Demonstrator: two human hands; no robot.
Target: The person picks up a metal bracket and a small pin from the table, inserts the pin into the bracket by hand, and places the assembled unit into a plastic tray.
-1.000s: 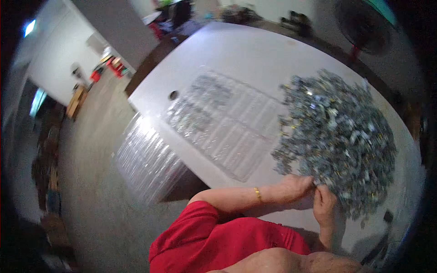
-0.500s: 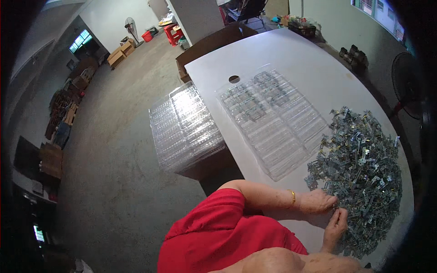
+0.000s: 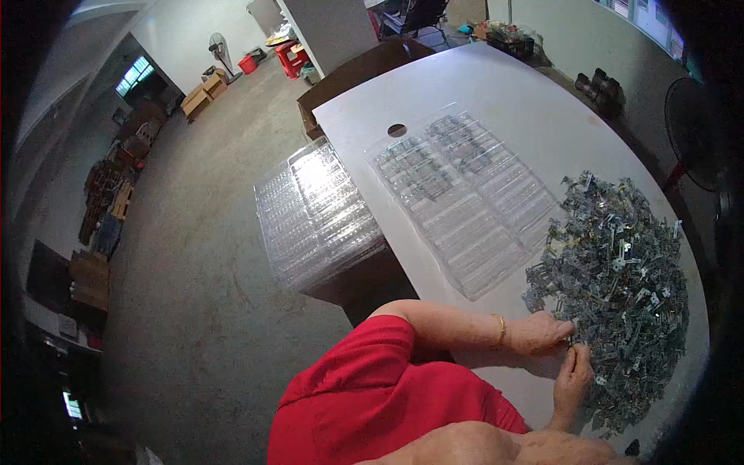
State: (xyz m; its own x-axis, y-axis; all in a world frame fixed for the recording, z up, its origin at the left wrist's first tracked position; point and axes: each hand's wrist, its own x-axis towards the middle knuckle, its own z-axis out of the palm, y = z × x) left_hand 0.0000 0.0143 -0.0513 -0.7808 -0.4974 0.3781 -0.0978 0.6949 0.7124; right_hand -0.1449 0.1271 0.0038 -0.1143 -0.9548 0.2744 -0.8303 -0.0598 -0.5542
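Your left hand [image 3: 546,333] rests on the white tabletop [image 3: 496,85] at the near edge of the big heap of small grey metal brackets [image 3: 620,279], fingers curled down with the tips touching the nearest pieces; a thin gold bangle [image 3: 501,330] sits on that wrist. Your right hand [image 3: 573,380] lies just beside it, a little nearer to you, its fingertips also pressed into the edge of the heap. Both hands look pinched around something small from the pile, but the pieces are too tiny to tell whether either hand truly holds one. The heap spreads across the right part of the table, well away from the round hole [image 3: 397,130] at the far side. Left of the heap, just beside it, lies a clear plastic compartment tray [image 3: 465,198], flat on the table, with a few brackets in its far cells. A stack of the same clear trays [image 3: 314,213] stands off the table's left edge. Your red sleeve [image 3: 372,387] fills the lower view
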